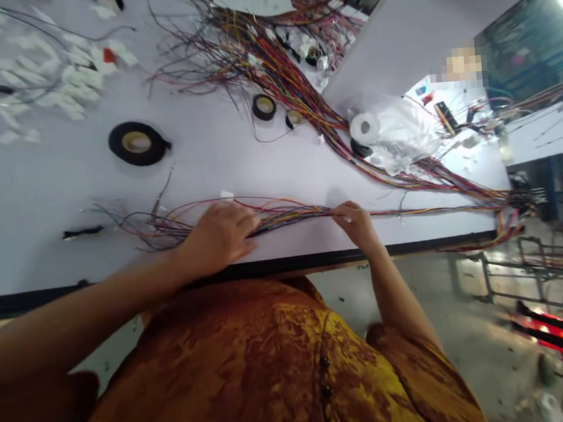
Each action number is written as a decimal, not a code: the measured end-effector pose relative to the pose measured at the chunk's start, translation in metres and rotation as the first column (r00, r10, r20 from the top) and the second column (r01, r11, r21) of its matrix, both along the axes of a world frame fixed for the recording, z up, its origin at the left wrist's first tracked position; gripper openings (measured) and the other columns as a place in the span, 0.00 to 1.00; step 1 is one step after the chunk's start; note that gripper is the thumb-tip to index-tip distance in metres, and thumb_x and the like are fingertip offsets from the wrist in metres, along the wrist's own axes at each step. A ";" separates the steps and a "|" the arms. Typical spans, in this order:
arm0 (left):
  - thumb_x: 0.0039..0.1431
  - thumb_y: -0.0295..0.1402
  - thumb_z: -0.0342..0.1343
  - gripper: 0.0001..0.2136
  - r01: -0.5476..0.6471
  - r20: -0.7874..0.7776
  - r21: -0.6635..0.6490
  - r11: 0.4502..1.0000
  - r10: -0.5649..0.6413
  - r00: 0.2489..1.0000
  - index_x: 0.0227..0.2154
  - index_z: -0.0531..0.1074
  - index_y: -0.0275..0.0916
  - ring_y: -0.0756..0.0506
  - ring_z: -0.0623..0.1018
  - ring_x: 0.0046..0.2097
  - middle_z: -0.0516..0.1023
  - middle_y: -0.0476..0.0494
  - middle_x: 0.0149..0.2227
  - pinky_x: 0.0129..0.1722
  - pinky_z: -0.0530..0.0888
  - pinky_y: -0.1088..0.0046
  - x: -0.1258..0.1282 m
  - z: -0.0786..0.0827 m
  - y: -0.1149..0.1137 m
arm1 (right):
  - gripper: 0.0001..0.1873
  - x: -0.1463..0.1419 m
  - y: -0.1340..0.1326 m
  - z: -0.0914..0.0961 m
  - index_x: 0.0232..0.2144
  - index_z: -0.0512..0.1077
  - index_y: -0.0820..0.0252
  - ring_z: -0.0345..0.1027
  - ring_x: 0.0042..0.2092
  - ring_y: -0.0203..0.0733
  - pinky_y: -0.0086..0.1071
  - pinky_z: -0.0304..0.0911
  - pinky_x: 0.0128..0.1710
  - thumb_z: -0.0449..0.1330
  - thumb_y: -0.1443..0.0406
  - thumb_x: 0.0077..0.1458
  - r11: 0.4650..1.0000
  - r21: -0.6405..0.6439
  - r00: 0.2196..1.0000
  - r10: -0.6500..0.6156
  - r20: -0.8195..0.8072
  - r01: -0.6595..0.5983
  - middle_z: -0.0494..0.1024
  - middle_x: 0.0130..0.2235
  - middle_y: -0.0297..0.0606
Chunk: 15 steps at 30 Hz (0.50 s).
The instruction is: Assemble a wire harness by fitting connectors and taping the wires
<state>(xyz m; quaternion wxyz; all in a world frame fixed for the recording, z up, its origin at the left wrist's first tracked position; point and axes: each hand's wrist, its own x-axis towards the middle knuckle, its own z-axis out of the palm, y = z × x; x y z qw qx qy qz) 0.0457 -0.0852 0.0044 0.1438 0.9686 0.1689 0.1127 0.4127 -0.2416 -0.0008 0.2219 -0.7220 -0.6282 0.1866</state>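
A long bundle of thin coloured wires (296, 215) runs along the near edge of the table, its loose ends fanned out at the left. My left hand (219, 236) is laid over the spread wires with its fingers bent round them; the fingertips are partly hidden. Farther right, my right hand (356, 224) pinches the same bundle between thumb and fingers where the wires come together. Beyond it the wires stretch in a narrow line toward the table's right end. A short black piece (83, 232) lies left of the fanned ends.
A large black tape roll (137, 144) and a smaller tape roll (264, 107) lie beyond my hands. A thick wire harness (296, 84) crosses the back. Clear plastic wrap (401, 135) sits at right, white scraps (35, 71) at far left. A black edge strip (314, 260) borders the table.
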 end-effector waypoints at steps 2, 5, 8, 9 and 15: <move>0.65 0.31 0.52 0.12 -0.040 -0.130 0.034 0.999 0.044 0.991 0.49 0.73 0.37 0.37 0.77 0.49 0.79 0.36 0.51 0.46 0.71 0.59 -0.002 -0.008 -0.027 | 0.10 -0.007 -0.004 -0.007 0.37 0.81 0.57 0.70 0.42 0.45 0.40 0.67 0.45 0.60 0.62 0.61 0.999 0.025 0.993 0.043 0.108 -0.046 0.77 0.38 0.43; 0.67 0.30 0.47 0.11 -0.145 -0.237 0.099 0.984 0.165 0.958 0.43 0.74 0.35 0.37 0.76 0.49 0.79 0.34 0.50 0.46 0.71 0.59 -0.017 -0.017 -0.030 | 0.12 -0.021 0.000 -0.013 0.39 0.81 0.57 0.67 0.43 0.47 0.40 0.64 0.45 0.57 0.62 0.63 0.995 -0.014 0.958 0.103 0.266 -0.103 0.75 0.40 0.44; 0.69 0.33 0.45 0.13 -0.138 -0.283 0.129 0.982 0.170 0.944 0.43 0.74 0.33 0.38 0.76 0.50 0.79 0.35 0.50 0.45 0.71 0.61 -0.032 -0.019 -0.012 | 0.11 -0.035 0.008 -0.013 0.40 0.79 0.58 0.66 0.43 0.48 0.40 0.63 0.45 0.56 0.64 0.63 0.982 -0.111 0.930 0.181 0.320 -0.152 0.75 0.41 0.44; 0.69 0.34 0.46 0.13 -0.131 -0.291 0.128 0.983 0.163 0.943 0.44 0.74 0.34 0.38 0.76 0.50 0.79 0.35 0.51 0.45 0.71 0.61 -0.035 -0.018 -0.007 | 0.09 -0.039 0.011 -0.011 0.39 0.78 0.59 0.66 0.43 0.48 0.40 0.62 0.45 0.57 0.66 0.62 0.975 -0.150 0.923 0.208 0.323 -0.167 0.75 0.41 0.44; 0.70 0.38 0.46 0.14 -0.143 -0.220 0.036 0.989 0.148 0.964 0.35 0.74 0.37 0.37 0.73 0.59 0.76 0.40 0.57 0.52 0.69 0.58 -0.049 -0.026 0.010 | 0.01 -0.069 0.021 0.006 0.33 0.72 0.59 0.66 0.44 0.49 0.39 0.61 0.45 0.60 0.68 0.57 0.918 -0.297 0.918 0.332 0.218 -0.262 0.75 0.41 0.44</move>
